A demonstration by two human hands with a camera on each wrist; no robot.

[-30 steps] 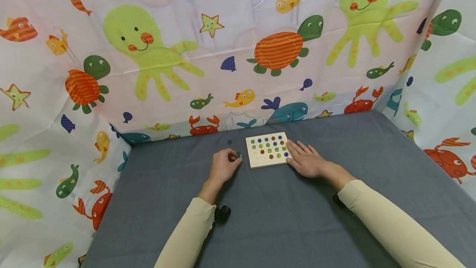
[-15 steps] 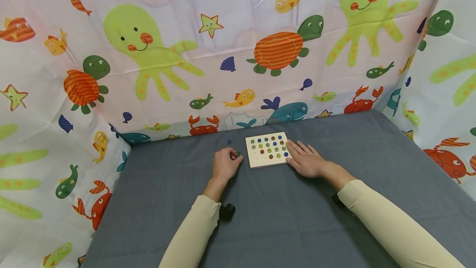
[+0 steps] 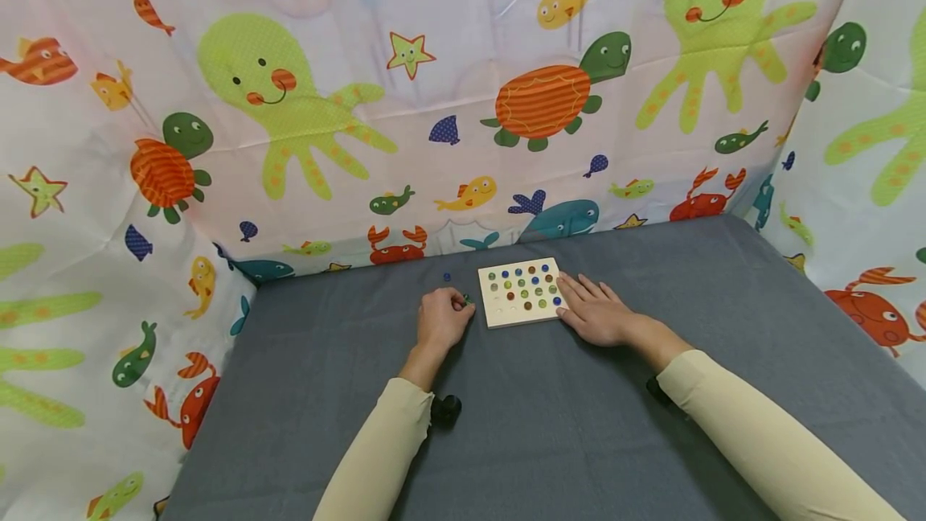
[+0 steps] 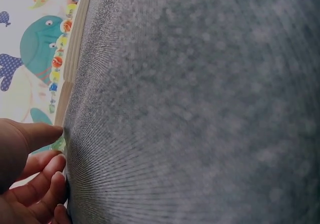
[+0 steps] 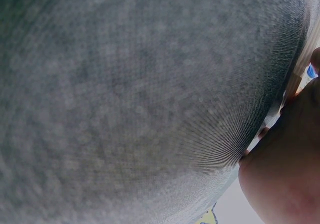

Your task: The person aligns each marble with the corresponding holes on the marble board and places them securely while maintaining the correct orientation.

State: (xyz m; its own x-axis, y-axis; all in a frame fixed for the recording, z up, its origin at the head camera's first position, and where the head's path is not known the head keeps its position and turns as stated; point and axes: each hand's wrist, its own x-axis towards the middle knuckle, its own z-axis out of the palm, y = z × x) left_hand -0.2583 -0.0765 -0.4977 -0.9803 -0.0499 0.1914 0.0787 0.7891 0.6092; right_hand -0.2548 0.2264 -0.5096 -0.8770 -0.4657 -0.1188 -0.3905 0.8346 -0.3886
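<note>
A pale wooden board (image 3: 508, 317) with rows of glass marbles in its hollows lies on the grey cloth. Its lower-left hollows hold no marble. Just left of the board, my left hand (image 3: 441, 317) pinches a green marble (image 4: 58, 144) between thumb and fingers; the fingers partly cover it. My right hand (image 3: 596, 313) rests flat, its fingertips touching the board's right edge. In the right wrist view only part of that hand (image 5: 285, 164) shows, beside the board's side. A single blue marble (image 3: 447, 276) lies on the cloth beyond my left hand.
Grey cloth (image 3: 535, 432) covers the table. A white curtain (image 3: 427, 95) printed with sea animals stands behind the table and along both sides. A small black device (image 3: 446, 411) sits at my left wrist.
My left hand has shifted slightly right, closer to the board, with the green marble at its fingertips. The right hand and the board have stayed in place.
</note>
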